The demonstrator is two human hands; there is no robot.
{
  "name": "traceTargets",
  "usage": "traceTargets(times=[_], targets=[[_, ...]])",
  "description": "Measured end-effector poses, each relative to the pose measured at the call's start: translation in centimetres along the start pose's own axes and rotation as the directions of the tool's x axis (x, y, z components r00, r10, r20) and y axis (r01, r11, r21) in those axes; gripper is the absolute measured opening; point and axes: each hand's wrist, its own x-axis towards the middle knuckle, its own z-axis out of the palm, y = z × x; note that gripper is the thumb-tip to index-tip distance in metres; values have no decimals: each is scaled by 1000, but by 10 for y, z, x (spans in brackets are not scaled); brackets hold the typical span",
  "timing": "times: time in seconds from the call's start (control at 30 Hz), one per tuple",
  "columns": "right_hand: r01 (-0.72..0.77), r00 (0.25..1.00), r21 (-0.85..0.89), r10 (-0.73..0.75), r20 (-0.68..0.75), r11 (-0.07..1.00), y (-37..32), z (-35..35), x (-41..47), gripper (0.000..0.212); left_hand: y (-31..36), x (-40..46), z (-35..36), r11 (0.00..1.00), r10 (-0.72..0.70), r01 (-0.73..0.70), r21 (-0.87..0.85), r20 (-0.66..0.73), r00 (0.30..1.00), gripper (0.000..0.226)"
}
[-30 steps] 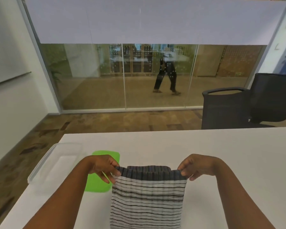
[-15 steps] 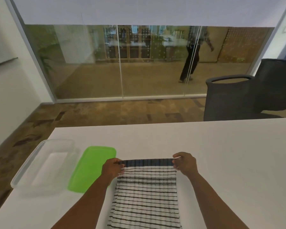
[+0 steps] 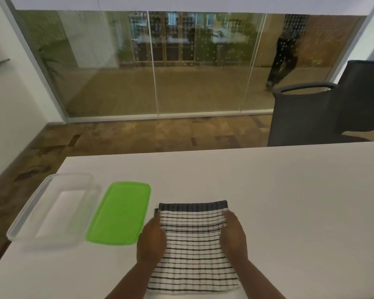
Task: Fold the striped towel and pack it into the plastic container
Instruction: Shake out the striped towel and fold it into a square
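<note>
The striped towel point(image 3: 192, 244), white with dark lines and a dark far band, lies folded flat on the white table point(image 3: 289, 201) in front of me. My left hand point(image 3: 152, 240) rests flat on its left edge and my right hand point(image 3: 233, 236) on its right edge, fingers extended, pressing rather than gripping. The clear plastic container point(image 3: 52, 207) stands open and empty at the table's left edge. Its green lid point(image 3: 119, 214) lies flat between the container and the towel.
A dark office chair point(image 3: 324, 108) stands beyond the table's far right side. A glass wall point(image 3: 156, 61) runs behind, and a person point(image 3: 283, 52) walks past on its other side. The table's left edge lies close to the container.
My hands laid the towel's far edge down onto the table and slid back along its sides, letting go of the corners. The camera tilted down, and the person behind the glass walked right.
</note>
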Motion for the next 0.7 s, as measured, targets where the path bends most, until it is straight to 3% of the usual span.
traceTargets(times=[0.07,0.13,0.23,0.3,0.37,0.5,0.6,0.7], targets=[[118,992,-199,-109,56,973,6,13,-12,48,-7,-12,11,968,113,-133,213,104,988,56],[137,990,-228,-124,70,964,4,24,-25,53,-11,-17,18,958,52,-76,276,93,994,56],[-48,997,-126,40,-62,991,-4,29,-36,61,-7,-19,15,976,-190,199,88,-93,977,50],[-242,958,3,239,-156,970,-6,26,-31,61,-7,-13,11,957,-289,285,-53,-99,952,38],[-373,919,21,372,-130,928,-7,22,-22,53,-8,-8,8,942,-327,320,-98,-62,943,30],[-264,956,169,281,-81,950,-8,17,-11,31,-9,-4,3,923,-380,378,-66,-9,925,25],[-197,973,211,217,-80,958,-9,16,-11,29,-11,-2,2,924,-384,384,6,13,923,30],[-180,977,230,202,-75,956,-4,13,-10,30,-14,-4,3,940,-342,342,2,-9,940,17]])
